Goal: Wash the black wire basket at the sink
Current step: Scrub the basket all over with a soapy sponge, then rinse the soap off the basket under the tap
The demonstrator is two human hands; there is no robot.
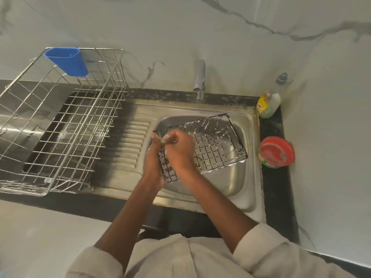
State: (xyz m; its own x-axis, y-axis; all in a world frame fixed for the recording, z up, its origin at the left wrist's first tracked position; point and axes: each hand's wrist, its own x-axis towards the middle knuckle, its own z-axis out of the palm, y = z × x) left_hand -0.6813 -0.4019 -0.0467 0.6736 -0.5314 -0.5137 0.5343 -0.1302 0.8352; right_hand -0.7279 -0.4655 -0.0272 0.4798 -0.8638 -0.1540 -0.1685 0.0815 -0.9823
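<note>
From the head view, the black wire basket, a rectangular grid flecked with white suds, is lying tilted in the stainless steel sink. The left hand is bracing its near-left edge, though whether the fingers are curling round the wire cannot be told. The right hand is curling over the same corner, seemingly rubbing lather along the thin rods; no sponge is showing. Soaping appears to be the step underway. Rinsing would call for opening the chrome tap, which is running dry.
</note>
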